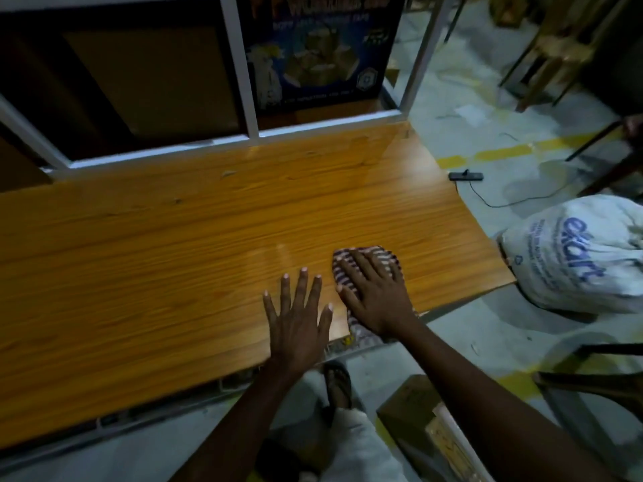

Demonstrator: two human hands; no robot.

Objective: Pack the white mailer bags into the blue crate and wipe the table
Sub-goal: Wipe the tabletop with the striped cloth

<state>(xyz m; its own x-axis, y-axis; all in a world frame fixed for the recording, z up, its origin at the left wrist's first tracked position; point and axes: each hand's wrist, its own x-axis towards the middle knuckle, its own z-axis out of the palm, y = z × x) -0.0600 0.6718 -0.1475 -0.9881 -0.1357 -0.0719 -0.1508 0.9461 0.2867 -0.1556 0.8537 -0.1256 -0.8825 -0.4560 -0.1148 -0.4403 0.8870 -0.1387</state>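
Head view: a person leans over a wood-grain worktop (pixel 174 255) during the wiping half of the job. The right hand (pixel 377 297) lies flat, fingers straight and close together, pressing a striped cloth (pixel 382 253) onto the board near its right front corner. The left hand (pixel 299 318) rests beside it, fingers spread, palm down on bare wood and holding nothing. The cloth is bunched, its long axis running from the far tip beyond the fingertips back toward the person, and its near end droops over the worktop's front edge. That overhang looks like the likely trouble: a pull toward the edge could drag the cloth off, and the bunching may leave only a narrow wiped strip. A white sack (pixel 574 266) sits on the floor at right; the blue crate is out of frame.
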